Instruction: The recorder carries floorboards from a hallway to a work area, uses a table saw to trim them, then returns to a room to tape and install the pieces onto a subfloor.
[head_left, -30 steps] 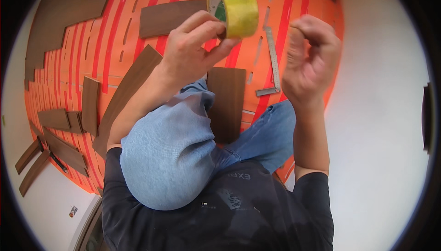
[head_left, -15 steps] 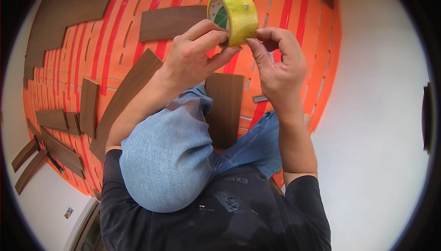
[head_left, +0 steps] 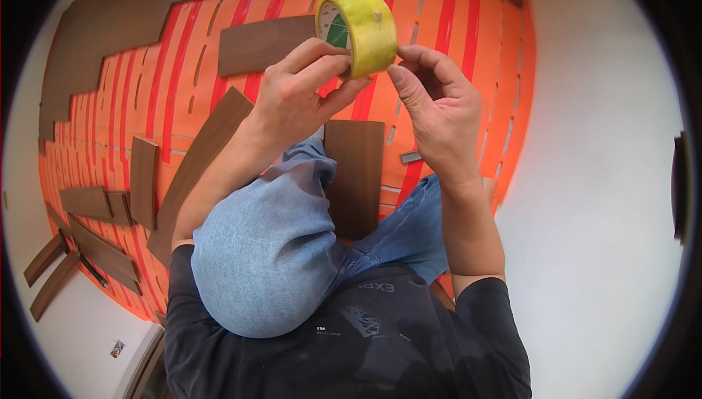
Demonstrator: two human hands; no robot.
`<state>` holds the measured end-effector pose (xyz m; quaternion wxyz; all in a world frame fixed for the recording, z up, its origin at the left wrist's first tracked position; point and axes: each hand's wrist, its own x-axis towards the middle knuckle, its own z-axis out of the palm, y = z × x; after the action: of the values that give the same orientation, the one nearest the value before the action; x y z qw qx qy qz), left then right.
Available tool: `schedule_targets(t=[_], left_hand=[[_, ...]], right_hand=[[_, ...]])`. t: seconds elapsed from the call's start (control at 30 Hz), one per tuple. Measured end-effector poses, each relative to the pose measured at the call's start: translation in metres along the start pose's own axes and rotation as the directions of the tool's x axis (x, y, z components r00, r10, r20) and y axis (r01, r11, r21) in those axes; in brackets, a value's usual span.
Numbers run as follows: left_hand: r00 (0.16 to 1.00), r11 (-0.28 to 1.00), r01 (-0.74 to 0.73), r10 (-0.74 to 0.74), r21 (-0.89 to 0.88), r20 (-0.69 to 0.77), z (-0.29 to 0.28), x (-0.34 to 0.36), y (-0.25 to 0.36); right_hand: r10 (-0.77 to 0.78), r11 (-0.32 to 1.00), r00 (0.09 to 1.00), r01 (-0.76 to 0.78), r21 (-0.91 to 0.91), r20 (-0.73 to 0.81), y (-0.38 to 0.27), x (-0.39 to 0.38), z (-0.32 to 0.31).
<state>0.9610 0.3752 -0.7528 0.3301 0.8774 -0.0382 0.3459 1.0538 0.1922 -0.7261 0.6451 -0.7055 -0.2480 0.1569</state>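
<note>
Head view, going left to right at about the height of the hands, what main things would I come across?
Long brown plank, left hand, yellow tape roll, right hand, white surface.

A thick roll of glossy yellow adhesive tape point(head_left: 374, 37) is held up on edge, slightly tilted, its white-and-green core point(head_left: 335, 28) opening leftward and its broad outer face turned right, with a small pale mark near the top. Left fingers point(head_left: 323, 70) grip its lower rim; right fingers point(head_left: 411, 90) meet its lower right edge.
</note>
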Motion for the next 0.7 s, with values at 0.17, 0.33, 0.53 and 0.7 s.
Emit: schedule_targets(t=[0.17, 0.33, 0.53, 0.7], left_hand=[[1.0, 0.999, -0.029, 0.029, 0.027, 0.006, 0.001, -0.001, -0.001], [0.997, 0.997, -0.07, 0.07, 0.036, 0.015, 0.002, 0.006, 0.002], [0.994, 0.993, -0.066, 0.056, 0.098, 0.099, -0.001, 0.01, 0.007], [0.993, 0.998, -0.041, 0.035, 0.054, 0.113, 0.002, 0.007, 0.011]], right_hand=[[0.059, 0.996, 0.996, -0.053, 0.073, -0.071, -0.001, -0.001, 0.007], [0.16, 0.983, 0.978, -0.145, 0.115, -0.137, -0.006, 0.0, 0.008], [-0.016, 0.997, 0.999, 0.013, -0.072, -0.05, -0.004, 0.006, -0.003], [-0.054, 0.983, 0.998, 0.06, -0.176, 0.04, -0.008, 0.007, -0.012]])
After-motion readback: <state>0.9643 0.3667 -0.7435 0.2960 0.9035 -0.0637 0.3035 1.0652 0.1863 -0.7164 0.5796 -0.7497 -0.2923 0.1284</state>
